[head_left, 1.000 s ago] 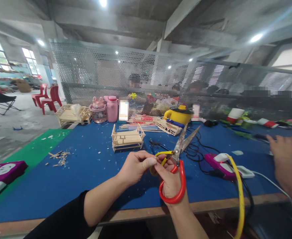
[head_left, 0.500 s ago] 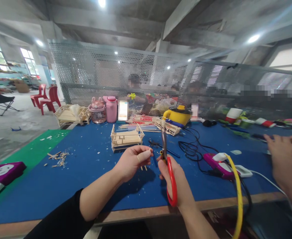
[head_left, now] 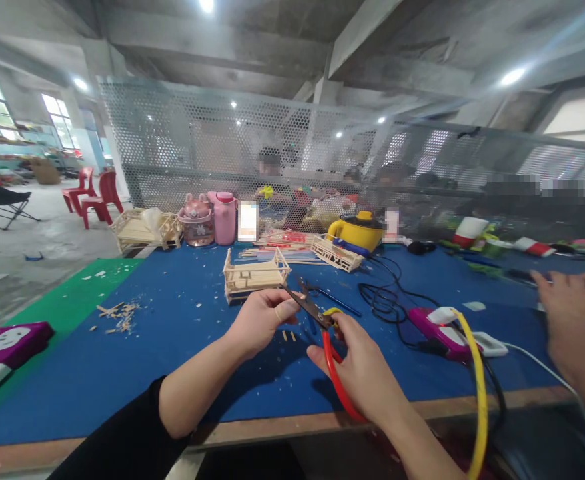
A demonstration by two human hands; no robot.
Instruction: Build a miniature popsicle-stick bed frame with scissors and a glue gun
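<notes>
My left hand (head_left: 260, 320) is closed in a pinch, with the pale tip of a small wooden stick (head_left: 303, 297) just showing at its fingertips. My right hand (head_left: 360, 360) grips red-handled scissors (head_left: 336, 380). Their dark blades are apart and point left, close to the pinching fingertips. Below lie two short stick pieces (head_left: 288, 336) on the blue mat (head_left: 172, 373). Just behind my left hand stands a small wooden stick-built frame (head_left: 255, 275) with raised ends and railings. Dark pliers with blue handles (head_left: 340, 303) lie behind the scissors.
Cut scraps (head_left: 118, 317) lie at left. Behind are a second stick frame (head_left: 340, 253), loose sticks (head_left: 282, 240), a yellow pot (head_left: 357, 233) and a pink bottle (head_left: 224, 217). A purple power strip (head_left: 440, 337) with cables sits at right, near another person's hand (head_left: 572, 300).
The scissors have swung from upright to pointing left, and their blades now reach my left fingertips. My right hand has turned and its fingers have spread in the handles. My left hand barely moved.
</notes>
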